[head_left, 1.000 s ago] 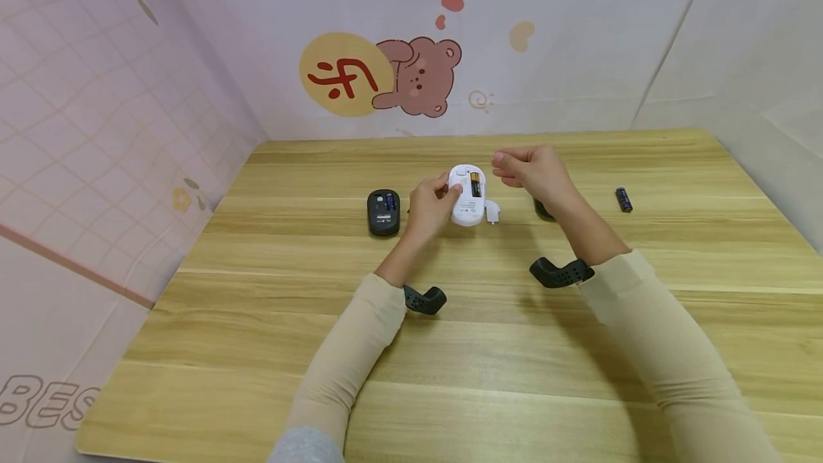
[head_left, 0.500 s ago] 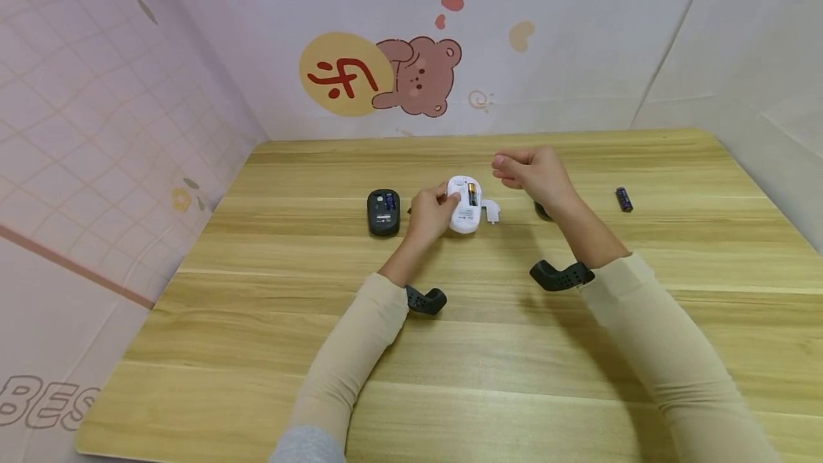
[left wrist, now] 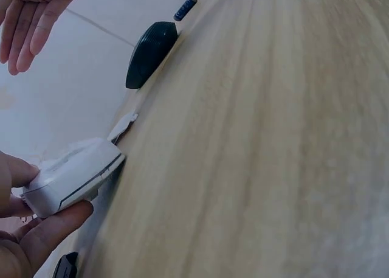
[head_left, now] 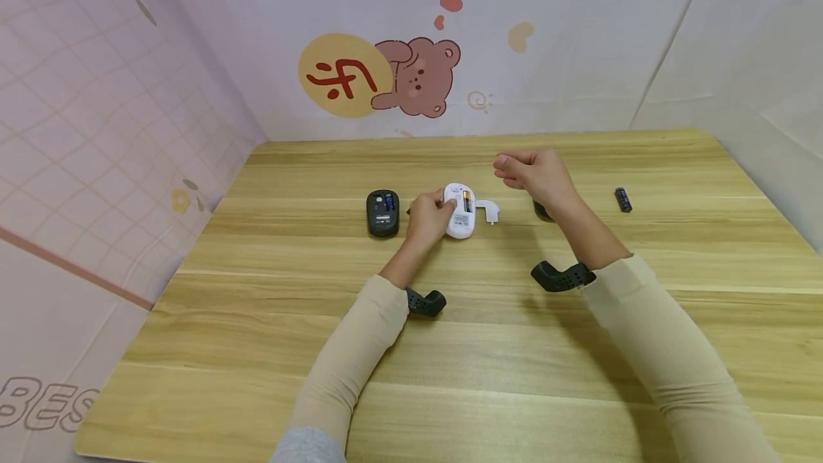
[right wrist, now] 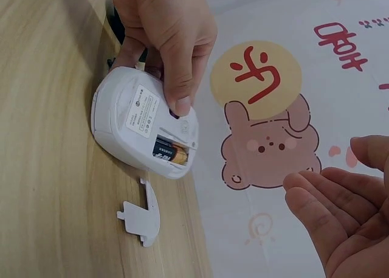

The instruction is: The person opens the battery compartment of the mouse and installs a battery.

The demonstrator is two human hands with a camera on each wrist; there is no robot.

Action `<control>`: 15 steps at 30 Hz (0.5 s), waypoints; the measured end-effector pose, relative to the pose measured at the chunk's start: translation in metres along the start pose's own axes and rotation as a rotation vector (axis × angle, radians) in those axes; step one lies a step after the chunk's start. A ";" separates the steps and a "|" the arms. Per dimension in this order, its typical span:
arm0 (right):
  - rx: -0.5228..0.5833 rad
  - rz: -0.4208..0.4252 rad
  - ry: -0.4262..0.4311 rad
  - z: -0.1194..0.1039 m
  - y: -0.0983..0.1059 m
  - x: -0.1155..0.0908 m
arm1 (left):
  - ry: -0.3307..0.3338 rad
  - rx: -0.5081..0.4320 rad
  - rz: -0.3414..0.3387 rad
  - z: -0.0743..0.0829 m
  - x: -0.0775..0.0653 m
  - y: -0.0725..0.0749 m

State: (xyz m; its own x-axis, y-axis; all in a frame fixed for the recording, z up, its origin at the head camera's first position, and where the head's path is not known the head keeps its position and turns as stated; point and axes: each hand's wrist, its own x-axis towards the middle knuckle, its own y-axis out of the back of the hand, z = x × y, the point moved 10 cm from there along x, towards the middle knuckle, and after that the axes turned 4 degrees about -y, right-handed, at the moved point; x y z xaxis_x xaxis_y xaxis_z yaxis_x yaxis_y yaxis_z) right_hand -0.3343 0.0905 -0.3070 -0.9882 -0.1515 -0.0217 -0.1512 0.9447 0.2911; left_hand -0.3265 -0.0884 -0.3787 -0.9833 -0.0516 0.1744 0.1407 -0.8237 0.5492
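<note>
The left mouse (head_left: 383, 218) lies on the surface (head_left: 411, 370), with the first battery (head_left: 389, 202) in its bay. To its right, the left grip (head_left: 429, 218) holds the middle mouse (head_left: 459, 223) from the left side; the second battery (head_left: 468, 201) sits in that one's bay. The cover (head_left: 491, 208) lies on the surface just right of the middle mouse. Farther right is the right mouse (head_left: 541, 211), partly behind the right grip (head_left: 535, 173), which hangs above the surface. The third battery (head_left: 623, 199) lies at far right. Behind the surface stands the wall (head_left: 579, 70).
</note>
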 end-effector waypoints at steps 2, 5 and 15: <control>0.006 -0.001 0.002 0.000 0.000 0.000 | -0.001 0.017 0.000 0.000 0.000 0.000; 0.009 -0.002 0.000 0.000 0.000 0.001 | -0.002 0.056 -0.001 -0.001 0.000 -0.001; 0.008 -0.002 -0.018 0.002 0.004 0.000 | -0.077 0.265 0.027 0.010 -0.003 0.007</control>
State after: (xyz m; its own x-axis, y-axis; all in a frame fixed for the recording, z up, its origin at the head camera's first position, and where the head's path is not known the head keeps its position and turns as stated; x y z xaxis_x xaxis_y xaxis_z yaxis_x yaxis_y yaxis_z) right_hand -0.3347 0.0946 -0.3080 -0.9882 -0.1481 -0.0395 -0.1532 0.9468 0.2830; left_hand -0.3218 -0.0885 -0.3674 -0.9685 -0.0198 0.2481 0.2018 -0.6458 0.7363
